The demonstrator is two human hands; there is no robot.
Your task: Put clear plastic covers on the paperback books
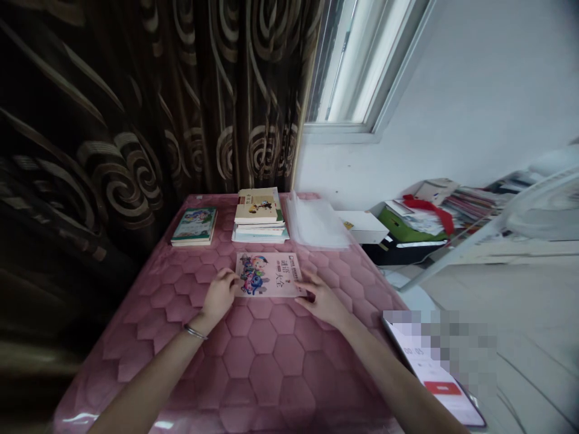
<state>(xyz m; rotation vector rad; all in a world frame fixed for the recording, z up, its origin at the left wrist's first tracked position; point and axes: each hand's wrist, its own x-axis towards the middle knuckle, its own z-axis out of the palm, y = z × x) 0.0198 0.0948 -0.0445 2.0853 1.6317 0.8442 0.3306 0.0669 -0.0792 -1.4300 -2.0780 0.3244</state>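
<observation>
A pink picture book (269, 274) lies on the table, turned sideways, with cartoon figures and large Chinese characters on its cover. My left hand (220, 294) holds its left short edge, fingers curled against it. At the opposite edge, my right hand (323, 298) grips the book with its thumb and fingers on the cover's margin. Just beyond the book stands a stack of several books (259, 214). Left of that stack is a smaller pile topped by a green book (195, 224).
A pink hexagon-patterned cover (265, 355) spreads over the table. Clear plastic sheets (314, 223) lie right of the stack, beside a white box (362, 226). A phone (434, 374) is at the right edge. Dark curtains (203, 90) hang behind; papers fill a bin (402, 253).
</observation>
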